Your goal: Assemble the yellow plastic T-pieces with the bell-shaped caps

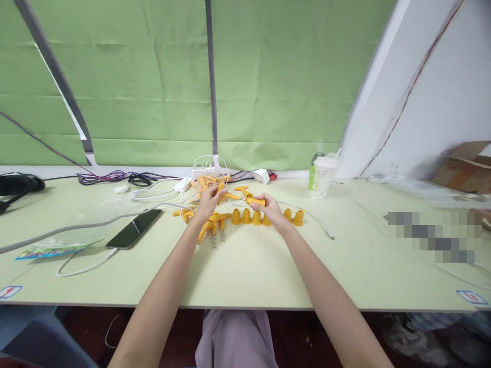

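Observation:
My right hand point(270, 208) is closed on a yellow cup-shaped piece point(255, 202), held sideways above a row of several similar yellow cups point(237, 216) on the table. To the left, my left hand point(210, 200) has its fingers pinched at a yellow part point(221, 187) beside a heap of yellow pieces; the fingers partly hide it. Several yellow T-shaped handles with metal spirals point(213, 231) lie below my left hand. Another yellow T-shaped piece point(242, 190) rests behind and between my two hands.
A phone point(134, 229) with a white cable lies at the left, near a clear plastic bag point(57, 249). A white cup point(324, 176) and a bottle point(313, 167) stand at the back right. Cables point(103, 177) run along the back edge. A cardboard box point(462, 166) sits far right.

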`<state>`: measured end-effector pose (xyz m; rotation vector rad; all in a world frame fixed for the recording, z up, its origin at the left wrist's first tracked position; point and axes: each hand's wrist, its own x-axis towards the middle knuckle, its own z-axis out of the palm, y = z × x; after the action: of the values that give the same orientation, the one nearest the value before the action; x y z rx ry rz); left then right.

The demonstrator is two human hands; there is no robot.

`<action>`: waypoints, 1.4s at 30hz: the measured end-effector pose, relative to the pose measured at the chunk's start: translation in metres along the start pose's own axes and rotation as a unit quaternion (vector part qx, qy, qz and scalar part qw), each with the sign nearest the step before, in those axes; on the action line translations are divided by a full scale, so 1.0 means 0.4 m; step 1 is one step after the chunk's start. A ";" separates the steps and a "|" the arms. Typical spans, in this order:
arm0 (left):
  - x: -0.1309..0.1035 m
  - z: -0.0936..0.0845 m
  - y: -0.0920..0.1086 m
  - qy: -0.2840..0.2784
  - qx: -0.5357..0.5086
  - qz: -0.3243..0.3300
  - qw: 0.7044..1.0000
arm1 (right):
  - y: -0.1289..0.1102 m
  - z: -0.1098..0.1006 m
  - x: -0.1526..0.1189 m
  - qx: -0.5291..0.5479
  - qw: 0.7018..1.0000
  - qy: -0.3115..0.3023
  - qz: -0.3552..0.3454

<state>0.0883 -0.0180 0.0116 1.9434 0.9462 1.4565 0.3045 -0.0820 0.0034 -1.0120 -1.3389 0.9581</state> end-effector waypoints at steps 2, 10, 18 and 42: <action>0.005 -0.009 -0.013 0.037 -0.060 -0.037 0.997 | 0.001 -0.003 0.002 -0.022 1.000 0.005 -0.007; 0.012 -0.097 -0.035 0.157 -0.083 -0.126 0.976 | -0.004 -0.053 0.019 -0.168 0.974 0.106 -0.111; -0.011 -0.164 -0.105 0.010 0.001 -0.223 0.975 | -0.010 -0.224 0.021 -0.316 0.903 0.278 -0.084; -0.009 -0.180 -0.164 -0.033 0.287 -0.242 0.926 | 0.013 -0.284 0.006 -0.503 0.826 0.179 0.182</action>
<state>0.0043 0.0199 -0.0202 1.9067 1.8208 0.8791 0.4181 -0.0809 0.0016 -2.1940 -1.3289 0.2062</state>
